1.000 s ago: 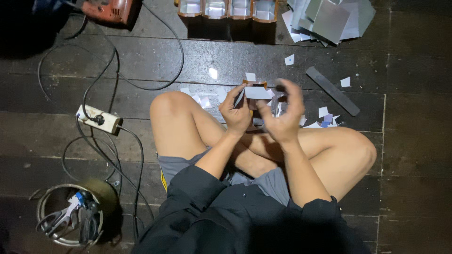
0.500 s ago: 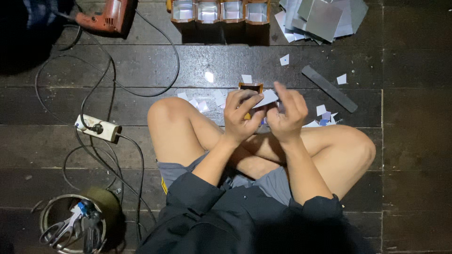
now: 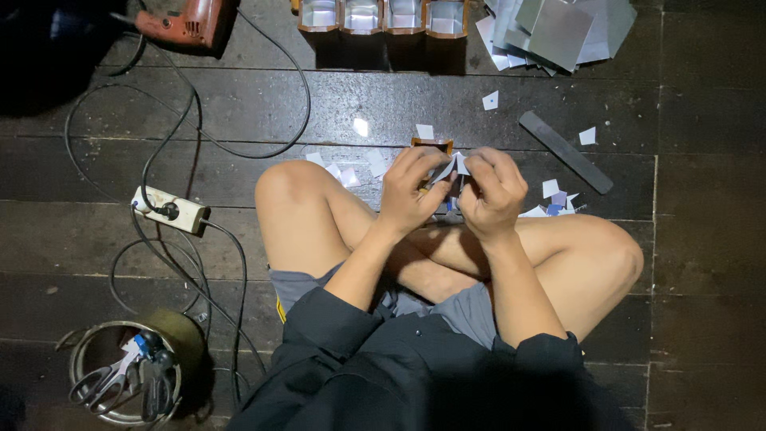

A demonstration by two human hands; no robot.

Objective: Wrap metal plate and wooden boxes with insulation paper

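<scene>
Sitting cross-legged on the floor, the person pinches one small pale sheet piece between both hands; left hand grasps its end at 9 o'clock, right hand its end at 3 o'clock. Its long axis runs left-right. Four shiny boxes stand at 12 o'clock.

Both hands curl together above the crossed legs.

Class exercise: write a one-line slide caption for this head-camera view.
Seated cross-legged on dark floorboards, left hand and right hand work a small metal piece amid scattered offcuts.
</scene>
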